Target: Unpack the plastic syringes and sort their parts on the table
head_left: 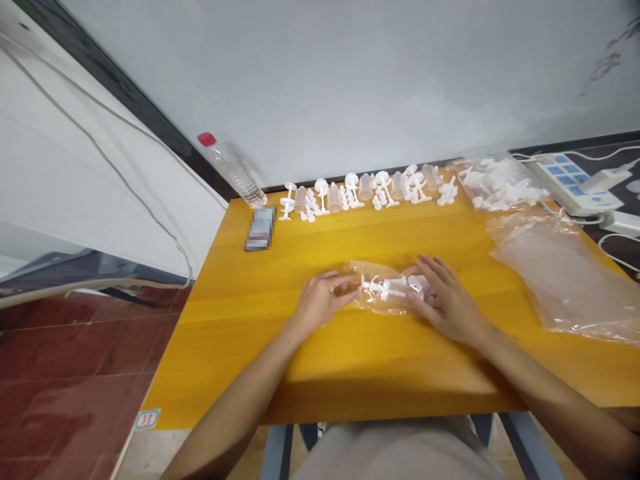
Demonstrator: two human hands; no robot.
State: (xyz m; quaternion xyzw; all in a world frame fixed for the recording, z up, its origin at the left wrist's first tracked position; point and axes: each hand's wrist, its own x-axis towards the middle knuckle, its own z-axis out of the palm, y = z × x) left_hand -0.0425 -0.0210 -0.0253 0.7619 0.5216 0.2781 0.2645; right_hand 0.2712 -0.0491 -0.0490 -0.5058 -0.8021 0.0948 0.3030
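Note:
A small clear plastic bag (379, 307) lies on the table in front of me, with white plastic parts (395, 291) inside it, one of them a toothed strip. My left hand (325, 297) has its thumb and forefinger at the bag's left end, closed on the film. Around the right end, my right hand (450, 300) curls its thumb and fingers over the bag and part of its contents. Behind the bag, along the back of the table, stands a row of white plastic stands (321, 195) with translucent cups (335, 198) and small knobbly white pieces.
The yellow wooden table (240, 347) meets a whiteboard (320, 87). A red-capped bottle (235, 175) and a phone (260, 229) are at the back left. On the right lie a bag of white parts (503, 183), a large flat plastic bag (565, 280) and a power strip (575, 183) with cables.

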